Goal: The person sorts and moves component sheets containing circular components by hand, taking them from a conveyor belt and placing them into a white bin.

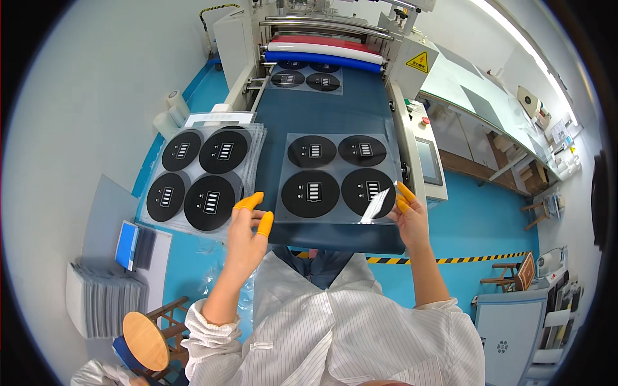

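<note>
A clear plastic sheet [343,168] printed with black discs lies over the dark belt [322,112] in front of me. My right hand [411,215] pinches its near right corner between finger and thumb, and glare crosses the sheet there. My left hand [244,233] is open between this sheet and a stack of similar sheets [239,183] on the left, close to the stack's near right edge. Its thumb and forefinger are apart, with nothing seen between them. Both hands wear orange finger cots. Farther along the belt, another printed sheet [308,82] lies partly under the rollers.
Blue [322,62], white and red rollers span the machine at the belt's far end. A control panel [427,161] with a red button [425,121] stands to the right. A round wooden stool [146,341] is at lower left, near a pile of grey sheets [109,302].
</note>
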Motion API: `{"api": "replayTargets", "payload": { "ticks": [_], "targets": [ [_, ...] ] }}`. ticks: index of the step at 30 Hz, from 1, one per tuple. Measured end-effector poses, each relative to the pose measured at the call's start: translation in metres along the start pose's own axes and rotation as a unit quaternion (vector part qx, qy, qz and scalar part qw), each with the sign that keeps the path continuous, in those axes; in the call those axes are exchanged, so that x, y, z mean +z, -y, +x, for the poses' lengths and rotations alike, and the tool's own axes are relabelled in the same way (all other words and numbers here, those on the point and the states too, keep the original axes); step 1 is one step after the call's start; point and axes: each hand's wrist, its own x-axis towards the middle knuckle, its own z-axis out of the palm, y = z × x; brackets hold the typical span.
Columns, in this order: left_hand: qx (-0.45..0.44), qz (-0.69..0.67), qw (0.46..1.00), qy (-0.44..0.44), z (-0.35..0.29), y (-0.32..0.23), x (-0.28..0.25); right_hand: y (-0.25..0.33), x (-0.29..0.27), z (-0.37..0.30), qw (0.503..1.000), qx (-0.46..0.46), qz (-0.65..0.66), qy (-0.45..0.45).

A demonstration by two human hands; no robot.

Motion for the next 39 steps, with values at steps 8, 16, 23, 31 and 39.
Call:
{"api": "replayTargets", "payload": {
  "ticks": [8, 16, 23, 31, 39],
  "targets": [
    [-0.041, 0.045, 0.995, -0.075, -0.010, -0.001, -0.059, -0.046, 0.053, 0.041, 0.996, 0.026, -0.079, 0.016],
    [-0.109, 0.047, 0.980, -0.158, -0.031, 0.020, -0.114, -0.073, 0.105, 0.094, 0.994, 0.019, -0.104, 0.027],
    [-0.165, 0.021, 0.969, -0.185, -0.042, 0.032, -0.129, -0.072, 0.114, 0.129, 0.988, 0.022, -0.150, 0.018],
    [-0.122, 0.084, 0.955, -0.256, -0.038, 0.064, -0.151, -0.084, 0.111, 0.140, 0.935, -0.003, -0.353, 0.027],
    [-0.171, 0.305, 0.871, -0.346, -0.021, 0.142, -0.230, -0.101, 0.098, 0.156, 0.889, -0.083, -0.439, 0.100]
  ]
}}
